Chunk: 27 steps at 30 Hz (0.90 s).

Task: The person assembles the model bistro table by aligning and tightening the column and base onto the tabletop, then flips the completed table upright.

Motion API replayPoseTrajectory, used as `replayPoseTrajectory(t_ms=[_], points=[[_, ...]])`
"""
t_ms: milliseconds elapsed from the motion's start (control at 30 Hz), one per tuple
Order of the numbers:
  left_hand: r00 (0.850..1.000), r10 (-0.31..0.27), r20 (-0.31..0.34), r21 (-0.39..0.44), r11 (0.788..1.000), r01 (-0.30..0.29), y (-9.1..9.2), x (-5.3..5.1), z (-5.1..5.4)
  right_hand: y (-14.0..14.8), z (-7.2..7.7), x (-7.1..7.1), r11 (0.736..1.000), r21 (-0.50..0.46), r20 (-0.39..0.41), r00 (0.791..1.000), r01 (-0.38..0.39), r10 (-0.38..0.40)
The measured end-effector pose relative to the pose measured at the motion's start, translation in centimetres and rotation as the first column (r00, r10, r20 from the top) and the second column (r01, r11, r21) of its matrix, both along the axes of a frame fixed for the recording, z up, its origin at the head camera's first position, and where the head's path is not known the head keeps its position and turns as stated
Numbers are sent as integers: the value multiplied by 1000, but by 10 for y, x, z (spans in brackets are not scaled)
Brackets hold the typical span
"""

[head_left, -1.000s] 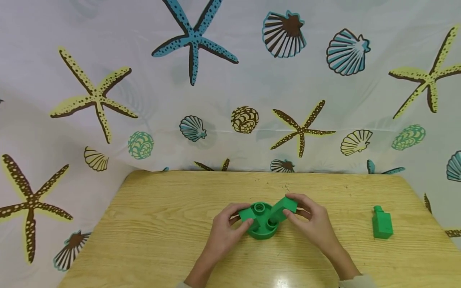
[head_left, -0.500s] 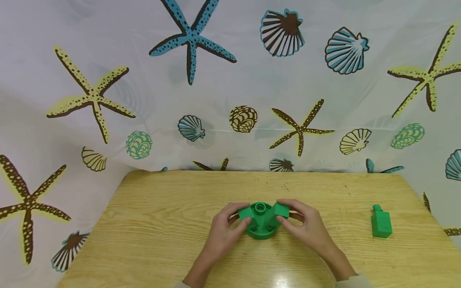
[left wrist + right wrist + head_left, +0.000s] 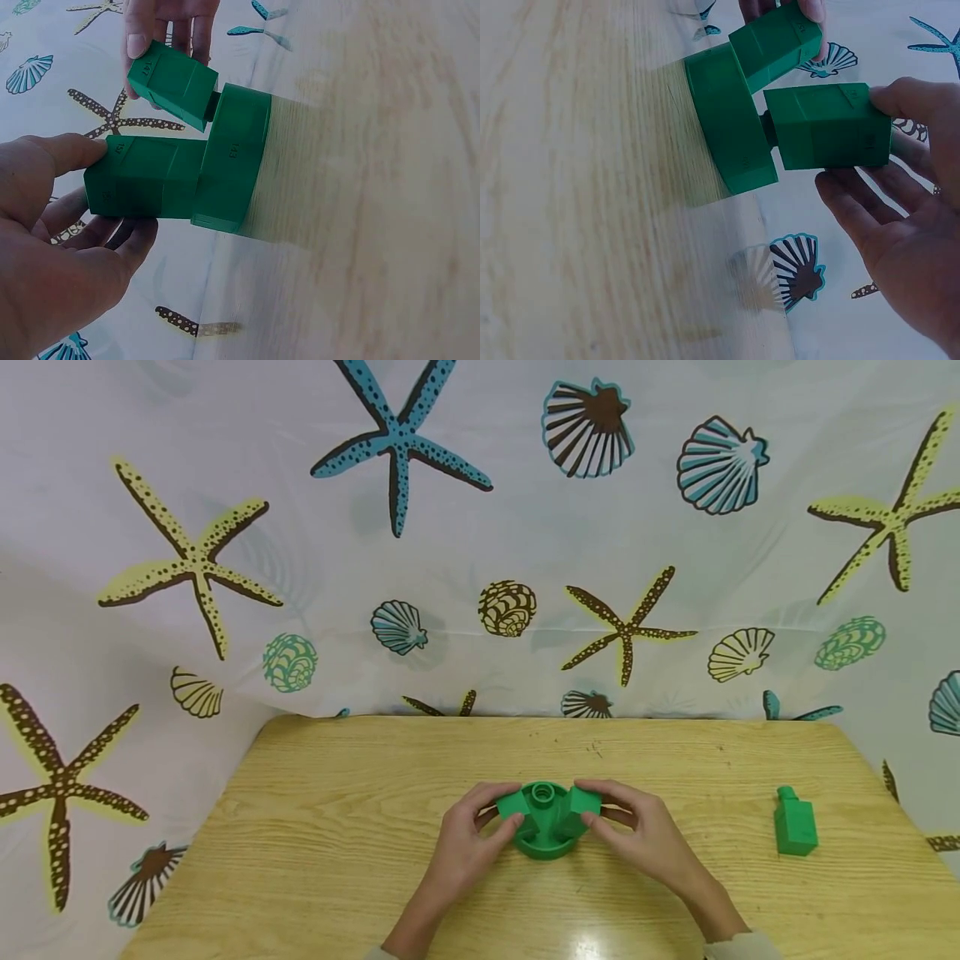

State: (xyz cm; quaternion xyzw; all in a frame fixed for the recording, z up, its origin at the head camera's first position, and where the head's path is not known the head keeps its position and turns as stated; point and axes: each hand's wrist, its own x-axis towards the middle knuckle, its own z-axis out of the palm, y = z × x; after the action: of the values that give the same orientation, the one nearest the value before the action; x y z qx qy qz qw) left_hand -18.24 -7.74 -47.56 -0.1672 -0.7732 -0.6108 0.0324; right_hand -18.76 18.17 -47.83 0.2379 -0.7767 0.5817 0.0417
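Note:
A round green base lies on the table with a hollow round socket showing at its back. My left hand pinches a green block standing at the base's left side; in the left wrist view that block meets the base with no gap showing. My right hand grips a second green block at the right side. In the right wrist view a dark narrow neck shows between this block and the base.
Another green block with a small knob on top stands on the wooden table at the right. Behind the table hangs a white cloth printed with starfish and shells.
The right-hand block has moved left and down from its tilted pose and stands more upright over the base's right side. My left hand has kept its hold with little movement.

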Motion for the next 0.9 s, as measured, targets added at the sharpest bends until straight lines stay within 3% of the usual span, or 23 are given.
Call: replayPoseTrajectory(t_ms=[233,533,900], points=[[1000,0,6,9,1000,0,0,0,-2,2,0,0,999,34,25,999,-33,32],[1000,-3,17,18,1000,3,1,-1,-2,17,4,-3,968,-57,73,966,-243,247],[1000,10,12,6,1000,-10,0,0,-2,20,8,-4,975,-9,69,973,-220,221]])
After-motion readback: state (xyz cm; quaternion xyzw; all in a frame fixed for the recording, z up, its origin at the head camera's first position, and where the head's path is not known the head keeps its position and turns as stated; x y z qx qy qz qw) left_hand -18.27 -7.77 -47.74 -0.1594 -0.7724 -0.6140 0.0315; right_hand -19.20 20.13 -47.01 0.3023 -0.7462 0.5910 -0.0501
